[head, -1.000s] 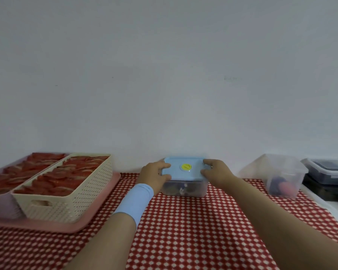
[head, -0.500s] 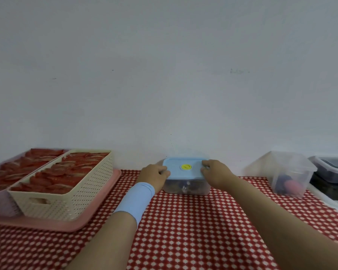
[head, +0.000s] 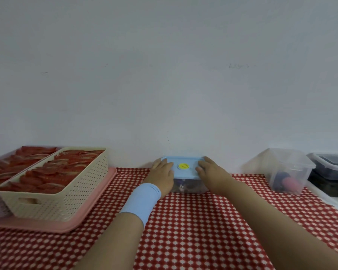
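Observation:
A small clear box with a light blue lid [head: 184, 160] and a yellow round button stands on the red checked cloth, close to the white wall. Dark contents show through its clear side. My left hand [head: 162, 173], with a light blue wristband, lies on the lid's left part with its fingers stretched flat over the top. My right hand [head: 210, 172] lies the same way on the lid's right part. Both hands press down on the lid from either side of the button.
At the left a pink tray [head: 98, 203] carries a cream perforated basket [head: 70, 193] and a second container [head: 6, 166], both filled with red slices. A clear open tub [head: 290, 168] with dark and pink items and a dark lidded box [head: 333, 166] stand at the right.
My hands moved from gripping the lid's ends to lying flat on top of it. The box sits a little farther back towards the wall.

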The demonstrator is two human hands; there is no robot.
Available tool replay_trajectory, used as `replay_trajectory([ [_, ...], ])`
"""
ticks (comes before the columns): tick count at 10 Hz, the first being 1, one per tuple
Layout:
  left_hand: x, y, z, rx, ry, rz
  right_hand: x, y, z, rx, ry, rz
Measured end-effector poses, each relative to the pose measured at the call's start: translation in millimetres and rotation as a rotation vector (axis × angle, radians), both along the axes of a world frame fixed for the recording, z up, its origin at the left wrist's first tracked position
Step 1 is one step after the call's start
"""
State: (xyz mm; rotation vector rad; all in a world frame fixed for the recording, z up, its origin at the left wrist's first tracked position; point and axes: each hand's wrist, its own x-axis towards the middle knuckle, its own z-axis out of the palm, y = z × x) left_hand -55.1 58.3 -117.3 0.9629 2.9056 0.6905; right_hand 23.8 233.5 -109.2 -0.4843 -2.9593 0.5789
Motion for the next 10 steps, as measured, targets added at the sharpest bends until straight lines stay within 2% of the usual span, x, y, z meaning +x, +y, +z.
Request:
replay_trajectory([
  [1,-6,2,-3,-0.065,-0.026,-0.009,-1,-4,1,-0.070,0.014,-0.021],
  [2,-8,1,-1,-0.119,-0.070,0.020,4,-5,4,-0.261,0.055,-0.084],
  [3,-6,3,-1,-0.077,-0.037,0.061,3,-1,3,-0.044,-0.032,0.009],
  [4,-1,5,5,-0.068,-0.124,0.097,0,1,4,-0.079,0.001,-0.015],
  [5,2,4,6,0.030,-0.178,0.132,-2,-5,5,-0.208,0.087,-0.074],
  [6,-4,-1,5,0.264,-0.260,0.156,-6,-4,3,-0.338,0.179,-0.219],
  [8,-5,-8,4,0.403,-0.235,0.146,-10,6,-12,-0.671,0.284,-0.312],
  [9,-8,-11,-3,0.459,-0.243,0.153,-13,7,-21,-0.760,0.345,-0.344],
  [10,-11,-11,-6,0.499,-0.268,0.165,-16,6,-23,-0.758,0.353,-0.356],
])
